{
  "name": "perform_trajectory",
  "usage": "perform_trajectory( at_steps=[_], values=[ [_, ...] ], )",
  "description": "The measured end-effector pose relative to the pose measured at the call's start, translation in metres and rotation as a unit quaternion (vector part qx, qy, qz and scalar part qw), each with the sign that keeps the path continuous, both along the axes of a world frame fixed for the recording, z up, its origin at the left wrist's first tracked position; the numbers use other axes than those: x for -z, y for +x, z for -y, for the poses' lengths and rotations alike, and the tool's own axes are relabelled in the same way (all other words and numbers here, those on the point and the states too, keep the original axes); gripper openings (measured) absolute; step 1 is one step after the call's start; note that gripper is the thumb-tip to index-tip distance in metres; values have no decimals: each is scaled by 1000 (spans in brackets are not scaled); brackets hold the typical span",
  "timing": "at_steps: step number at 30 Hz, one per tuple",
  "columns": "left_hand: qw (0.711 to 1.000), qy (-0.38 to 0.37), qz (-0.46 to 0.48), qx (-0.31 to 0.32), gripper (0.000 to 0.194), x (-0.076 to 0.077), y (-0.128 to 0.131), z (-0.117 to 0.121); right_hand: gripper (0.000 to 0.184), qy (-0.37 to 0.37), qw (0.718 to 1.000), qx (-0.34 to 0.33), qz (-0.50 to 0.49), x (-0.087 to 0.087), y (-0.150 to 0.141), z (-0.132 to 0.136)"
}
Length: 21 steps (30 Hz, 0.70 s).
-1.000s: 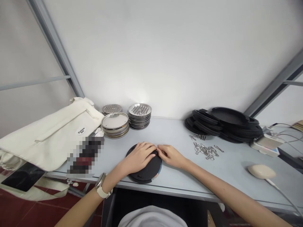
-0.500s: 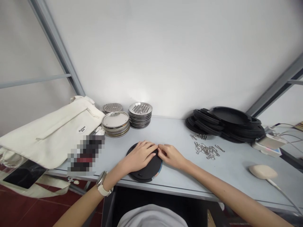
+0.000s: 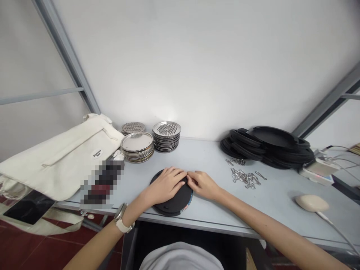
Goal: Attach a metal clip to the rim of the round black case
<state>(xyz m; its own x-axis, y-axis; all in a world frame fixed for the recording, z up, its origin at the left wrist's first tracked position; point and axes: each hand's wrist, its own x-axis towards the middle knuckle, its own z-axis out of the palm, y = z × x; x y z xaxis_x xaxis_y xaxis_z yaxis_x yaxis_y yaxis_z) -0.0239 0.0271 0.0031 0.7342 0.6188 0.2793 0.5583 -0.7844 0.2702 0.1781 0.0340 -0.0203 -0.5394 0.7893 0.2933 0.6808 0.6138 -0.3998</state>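
Observation:
A round black disc (image 3: 181, 198) lies on the table in front of me, with a thin coloured strip along its right edge. Spread flat across its top is my left hand (image 3: 168, 185), fingers stretched toward the disc's far right rim. My right hand (image 3: 203, 184) is closed at that rim, its fingertips meeting those of the left. Whatever the right fingers pinch is hidden. Small metal clips (image 3: 244, 177) lie loose in a group to the right, apart from both hands.
Black round trays (image 3: 270, 146) are heaped at the back right. Metal discs (image 3: 137, 150) stand stacked at the back left, beside another stack of discs with raised holes (image 3: 167, 137). A cream bag (image 3: 67, 157) lies left; a beige mouse-shaped device (image 3: 312, 203) with a cable sits right.
The view shifts slightly. Both hands stay at the disc's right rim with hardly any visible movement.

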Motion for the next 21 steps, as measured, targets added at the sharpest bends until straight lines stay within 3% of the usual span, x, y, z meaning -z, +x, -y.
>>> perform_trajectory(
  at_steps=[21],
  values=[
    [1000,4,-2,6,30,-1,-1,0,27,47,998,26,27,5,0,0]
  ],
)
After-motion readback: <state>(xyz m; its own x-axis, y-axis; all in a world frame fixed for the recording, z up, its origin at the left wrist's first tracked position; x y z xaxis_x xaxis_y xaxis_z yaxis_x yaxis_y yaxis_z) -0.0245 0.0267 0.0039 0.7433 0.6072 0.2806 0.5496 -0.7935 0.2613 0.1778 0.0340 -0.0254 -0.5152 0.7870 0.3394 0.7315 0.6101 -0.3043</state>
